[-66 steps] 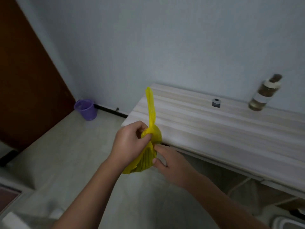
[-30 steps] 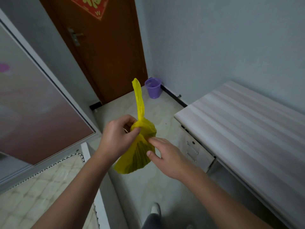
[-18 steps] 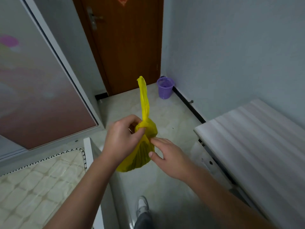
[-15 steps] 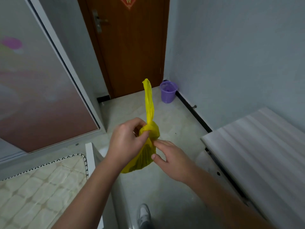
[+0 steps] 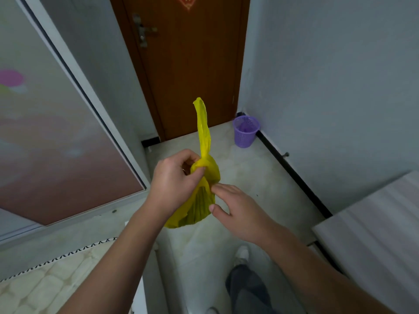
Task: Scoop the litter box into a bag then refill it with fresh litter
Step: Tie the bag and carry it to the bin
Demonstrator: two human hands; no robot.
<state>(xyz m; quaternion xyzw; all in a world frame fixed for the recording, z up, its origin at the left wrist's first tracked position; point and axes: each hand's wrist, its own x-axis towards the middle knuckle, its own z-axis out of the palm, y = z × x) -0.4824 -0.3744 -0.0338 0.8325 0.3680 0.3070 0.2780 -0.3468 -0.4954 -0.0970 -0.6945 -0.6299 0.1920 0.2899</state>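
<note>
A small yellow plastic bag [image 5: 200,202] hangs in front of me at chest height, bulging at the bottom, its twisted top sticking straight up. My left hand [image 5: 174,182] is shut around the bag's neck, pinching it closed. My right hand [image 5: 235,209] is just right of the bag with fingers spread; its fingertips touch the bag's side without gripping. No litter box or litter is in view.
A brown door [image 5: 188,64] stands ahead, shut. A purple mesh waste basket [image 5: 246,131] sits in the corner right of the door. A pale wooden desk [image 5: 371,241] is at the right. A sliding panel [image 5: 56,123] and a mattress edge [image 5: 45,284] are at left.
The view has swung left from the desk toward the door and basket, which are now nearer. The hands hold the bag the same way throughout.
</note>
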